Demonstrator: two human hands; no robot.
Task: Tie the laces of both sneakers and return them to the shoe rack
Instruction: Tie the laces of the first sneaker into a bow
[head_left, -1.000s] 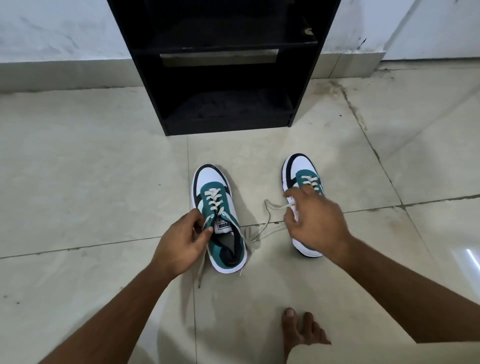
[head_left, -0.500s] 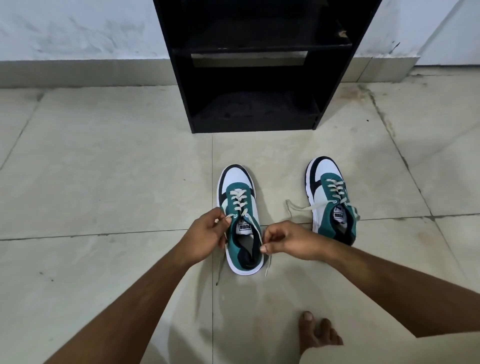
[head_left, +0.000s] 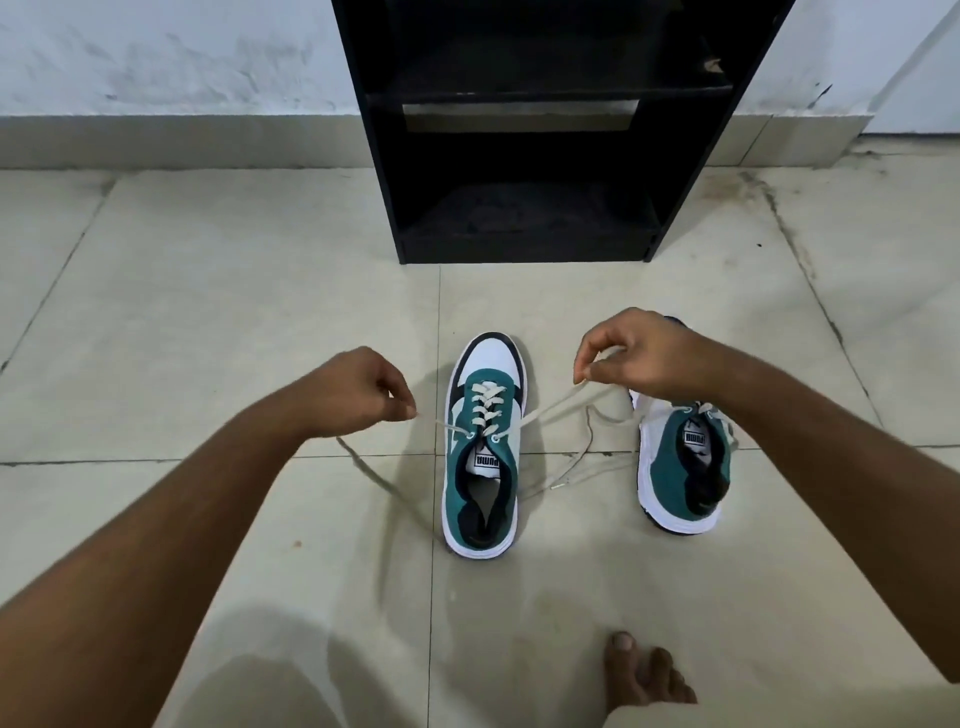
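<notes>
Two white, teal and black sneakers stand on the floor, toes toward the rack. The left sneaker (head_left: 483, 457) is in the middle with its cream laces pulled out to both sides. My left hand (head_left: 358, 387) pinches the left lace end (head_left: 452, 427) just left of the shoe. My right hand (head_left: 639, 351) pinches the right lace end (head_left: 556, 402), raised above and to the right. The right sneaker (head_left: 683, 467) lies partly under my right hand, its laces loose on the floor (head_left: 587, 457).
A black open shoe rack (head_left: 524, 130) stands against the white wall straight ahead, its bottom shelf bare. Beige floor tiles (head_left: 208, 322) surround the shoes. My bare foot (head_left: 641, 675) rests at the bottom right.
Both hands have moved apart from the left sneaker's tongue, drawing its two lace ends out taut to either side. The right hand rose over the right sneaker.
</notes>
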